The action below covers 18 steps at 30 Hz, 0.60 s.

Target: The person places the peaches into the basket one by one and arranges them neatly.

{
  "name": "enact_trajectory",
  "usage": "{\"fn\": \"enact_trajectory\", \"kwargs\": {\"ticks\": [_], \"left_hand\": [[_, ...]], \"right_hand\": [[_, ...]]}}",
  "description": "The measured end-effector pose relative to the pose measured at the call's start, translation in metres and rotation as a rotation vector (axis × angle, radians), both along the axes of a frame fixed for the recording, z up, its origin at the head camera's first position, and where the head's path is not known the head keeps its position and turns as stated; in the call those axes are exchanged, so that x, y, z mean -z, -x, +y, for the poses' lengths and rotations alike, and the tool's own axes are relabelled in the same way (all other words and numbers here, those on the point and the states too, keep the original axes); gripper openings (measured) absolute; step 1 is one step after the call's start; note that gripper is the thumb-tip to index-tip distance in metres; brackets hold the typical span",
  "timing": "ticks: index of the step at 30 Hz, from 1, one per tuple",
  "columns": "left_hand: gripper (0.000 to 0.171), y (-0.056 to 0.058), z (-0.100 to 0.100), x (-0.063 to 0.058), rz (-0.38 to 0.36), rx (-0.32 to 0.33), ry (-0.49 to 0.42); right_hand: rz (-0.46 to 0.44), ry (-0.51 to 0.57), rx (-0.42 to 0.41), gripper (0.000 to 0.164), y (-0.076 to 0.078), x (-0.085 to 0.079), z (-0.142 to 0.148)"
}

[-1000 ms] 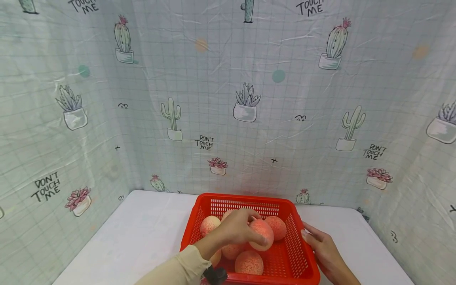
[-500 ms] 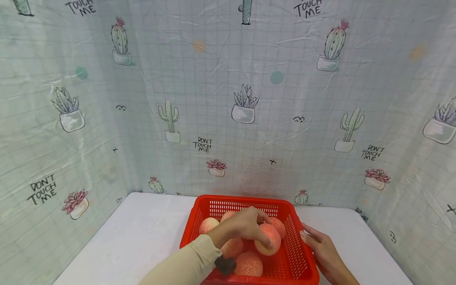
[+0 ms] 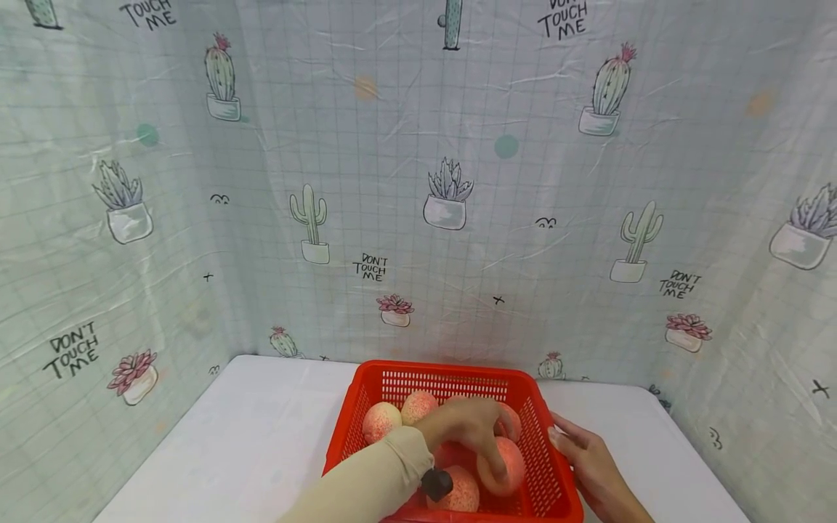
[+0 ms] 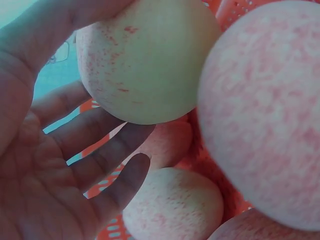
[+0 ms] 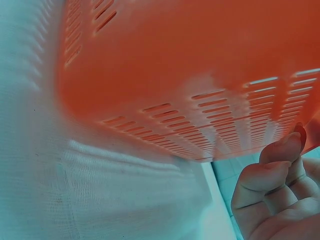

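In the head view my left hand (image 3: pixel 476 425) reaches into the red plastic basket (image 3: pixel 451 369) and holds a pink-red peach (image 3: pixel 513 465) near its right side. The left wrist view has the thumb and fingers around that peach (image 4: pixel 155 65), whose pale yellowish side faces the camera. Whether it touches the basket floor cannot be told. My right hand (image 3: pixel 598 465) grips the basket's right rim from outside; its curled fingers (image 5: pixel 265 180) lie against the slotted wall in the right wrist view. Several other peaches sit in the basket, among them a pale one (image 3: pixel 382 422) and a speckled one (image 3: pixel 458 490).
The basket stands on a white table (image 3: pixel 261 428). A cactus-print sheet (image 3: pixel 392 181) hangs behind and along both sides. A small black device (image 3: pixel 436 483) is at my left wrist below a cream sleeve (image 3: pixel 373 479). My left forearm covers part of the basket's left side.
My left hand has moved right and toward the basket's near side with the peach, and the peach now sits lower in the basket. My right hand stays on the rim.
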State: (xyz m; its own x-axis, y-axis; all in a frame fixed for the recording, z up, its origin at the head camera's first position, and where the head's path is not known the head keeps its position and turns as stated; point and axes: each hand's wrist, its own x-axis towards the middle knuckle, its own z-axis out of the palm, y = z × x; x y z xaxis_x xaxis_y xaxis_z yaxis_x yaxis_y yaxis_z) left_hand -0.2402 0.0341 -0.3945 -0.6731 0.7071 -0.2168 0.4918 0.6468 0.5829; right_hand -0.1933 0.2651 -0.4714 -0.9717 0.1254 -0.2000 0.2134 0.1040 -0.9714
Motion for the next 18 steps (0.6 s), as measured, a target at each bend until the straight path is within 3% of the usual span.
{"fn": "enact_trajectory", "kwargs": {"ticks": [11,18], "left_hand": [[0.035,0.0009,0.0037,0.0059,0.016,0.073,0.048],[0.033,0.0035,0.0026,0.0111,-0.03,0.129,0.098]], "right_hand": [[0.007,0.0,-0.006,0.07,0.0037,-0.0031,0.0002],[0.001,0.012,0.01,0.063,0.0021,-0.003,-0.0011]]}}
